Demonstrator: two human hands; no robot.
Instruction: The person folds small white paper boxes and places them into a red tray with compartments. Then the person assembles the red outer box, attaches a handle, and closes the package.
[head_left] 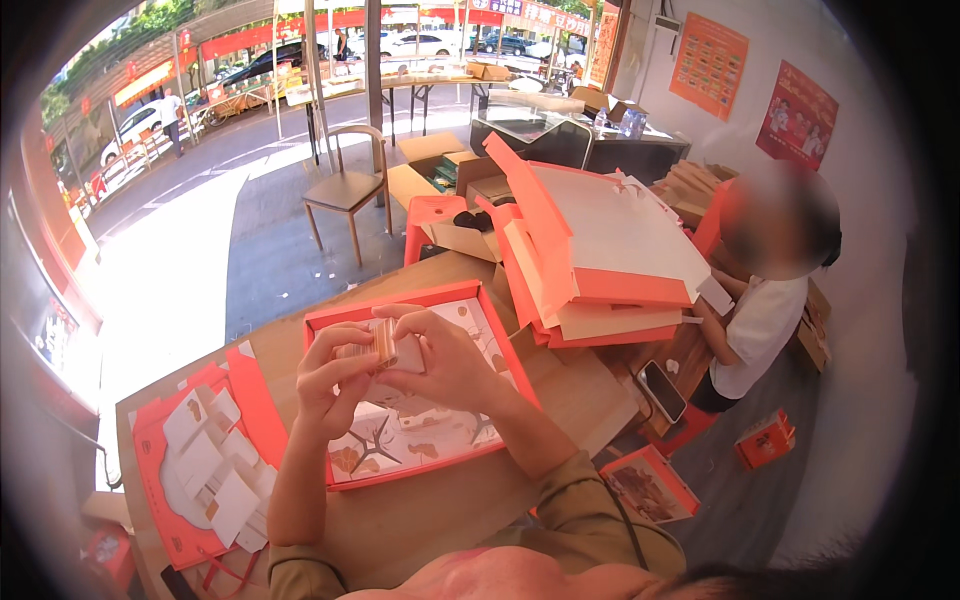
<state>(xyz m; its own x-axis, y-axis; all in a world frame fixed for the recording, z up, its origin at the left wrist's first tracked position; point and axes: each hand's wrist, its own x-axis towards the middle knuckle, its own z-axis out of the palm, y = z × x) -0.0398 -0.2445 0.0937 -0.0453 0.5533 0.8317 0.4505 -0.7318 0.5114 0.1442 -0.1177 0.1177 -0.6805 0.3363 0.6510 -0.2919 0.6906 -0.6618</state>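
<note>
Both my hands are raised over a shallow red box (522,378) on the wooden table. Between them is a small block-like cardboard piece (385,343), pale with brown striped edges; its exact kind I cannot make out. My left hand (332,378) grips its left side with curled fingers. From the other side, my right hand (448,358) closes thumb and fingers around it. White sheets printed with brown shapes and dark branching lines line the box (400,440), partly hidden by my hands and forearms.
Left of the box, white cut card pieces (215,470) lie on a flat red bag (165,480). Large red-edged box lids (630,240) are piled at the right, beside a seated person (765,320) and a phone (661,391). A chair (347,185) stands beyond the table.
</note>
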